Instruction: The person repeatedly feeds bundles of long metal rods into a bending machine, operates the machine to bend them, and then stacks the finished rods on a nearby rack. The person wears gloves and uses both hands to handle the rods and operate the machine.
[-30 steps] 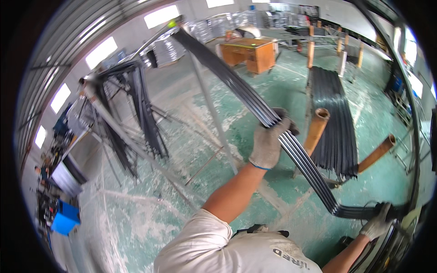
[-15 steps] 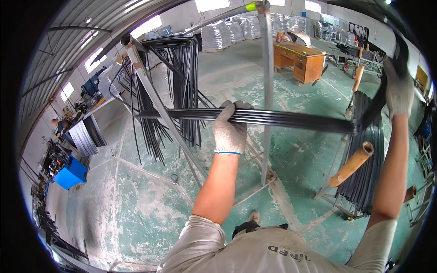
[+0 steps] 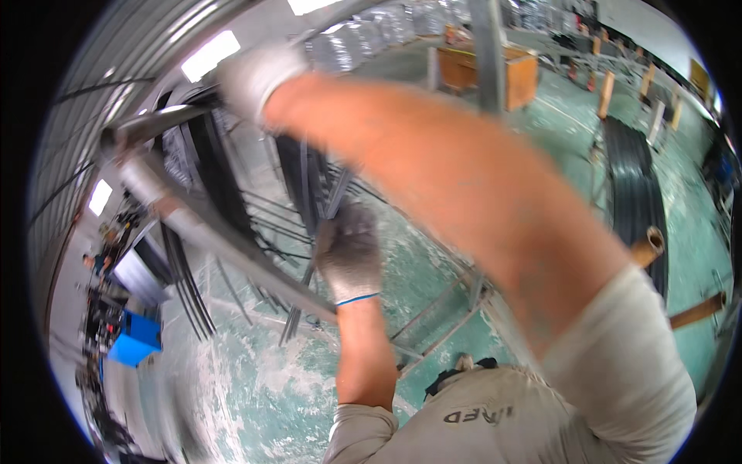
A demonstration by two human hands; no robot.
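My left hand, in a white knit glove with a grey palm, is closed around a bundle of thin black rods. The bundle slants upward from the fist, and rod ends stick out below it. Across the view reaches my right arm, its gloved right hand at the top of a metal rack. That hand is smeared by motion; its fingers and anything in them cannot be made out. Bent black rods hang on the rack beneath it, partly hidden by the arm.
A metal post rises beyond my right forearm. To the right, black rods hang over a stand with cardboard-tube-like arms. A wooden desk stands farther back. At the left is a blue box.
My right hand has swung from the far right across to the rack at the upper left. The bundle in my left hand has turned from level to steeply slanted. The view has shifted.
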